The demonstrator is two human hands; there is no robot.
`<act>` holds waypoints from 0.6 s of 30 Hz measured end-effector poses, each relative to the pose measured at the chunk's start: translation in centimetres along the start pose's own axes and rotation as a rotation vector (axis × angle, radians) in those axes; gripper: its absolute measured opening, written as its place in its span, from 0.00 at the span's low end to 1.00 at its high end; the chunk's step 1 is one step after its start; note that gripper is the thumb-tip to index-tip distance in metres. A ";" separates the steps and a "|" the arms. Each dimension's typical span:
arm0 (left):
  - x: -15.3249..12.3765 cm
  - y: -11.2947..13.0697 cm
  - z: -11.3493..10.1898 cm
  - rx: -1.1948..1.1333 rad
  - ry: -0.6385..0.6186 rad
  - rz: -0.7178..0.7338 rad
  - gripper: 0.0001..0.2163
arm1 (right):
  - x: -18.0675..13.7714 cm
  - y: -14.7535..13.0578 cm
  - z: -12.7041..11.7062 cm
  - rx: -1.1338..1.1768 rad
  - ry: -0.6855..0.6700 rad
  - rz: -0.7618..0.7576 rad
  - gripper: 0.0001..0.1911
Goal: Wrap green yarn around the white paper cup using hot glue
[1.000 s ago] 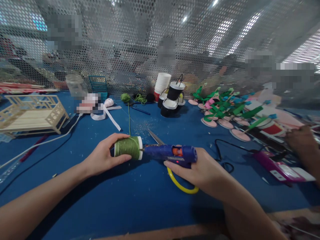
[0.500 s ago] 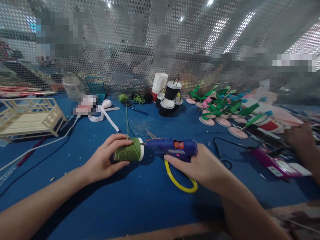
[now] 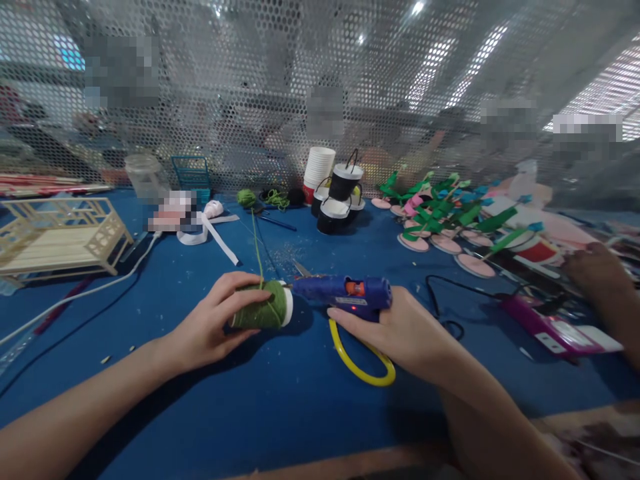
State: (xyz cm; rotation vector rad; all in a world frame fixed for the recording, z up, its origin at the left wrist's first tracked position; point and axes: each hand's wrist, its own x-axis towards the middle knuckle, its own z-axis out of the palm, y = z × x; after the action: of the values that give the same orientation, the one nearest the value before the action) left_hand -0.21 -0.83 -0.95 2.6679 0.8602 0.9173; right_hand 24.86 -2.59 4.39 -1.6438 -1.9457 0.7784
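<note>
My left hand (image 3: pixel 213 322) grips a paper cup wrapped in green yarn (image 3: pixel 273 307), tipped on its side with its white rim facing right. From the cup a green strand runs back to a yarn ball (image 3: pixel 246 197). In my right hand (image 3: pixel 407 327) is a blue glue gun (image 3: pixel 345 293) with a small red light; its nozzle points left, close by the cup's rim. Whether the nozzle touches the cup I cannot tell. Beneath the gun lie scissors with a yellow handle (image 3: pixel 361 368), their blades partly hidden.
Behind stand black cups with wire handles (image 3: pixel 334 215) and stacked white cups (image 3: pixel 320 165). Several green paper flowers on pink discs (image 3: pixel 445 243) fill the right. A wooden model bed (image 3: pixel 65 240) and white ribbon (image 3: pixel 220 240) are at left. Another person's hand (image 3: pixel 595 273) reaches in near a purple device (image 3: pixel 545 323).
The yarn-wrapped cup has turned in my left hand and shifted slightly right and down. The glue gun has barely moved, and its nozzle remains near the rim.
</note>
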 end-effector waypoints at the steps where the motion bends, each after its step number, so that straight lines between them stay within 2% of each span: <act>1: 0.0 0.0 0.0 -0.001 0.002 0.003 0.17 | 0.0 0.0 0.0 0.003 -0.001 0.010 0.11; 10: 0.0 0.1 0.0 -0.008 0.005 0.055 0.16 | 0.2 0.1 0.0 -0.015 -0.001 -0.017 0.12; 18: 0.0 -0.2 -0.1 -0.068 0.021 -0.100 0.18 | -0.2 0.1 0.0 0.035 -0.034 0.042 0.12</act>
State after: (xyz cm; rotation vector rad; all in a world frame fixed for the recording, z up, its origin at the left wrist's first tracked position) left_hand -0.40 -0.69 -0.94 2.5382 0.9399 0.9348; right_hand 24.97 -2.73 4.33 -1.6658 -1.9159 0.8569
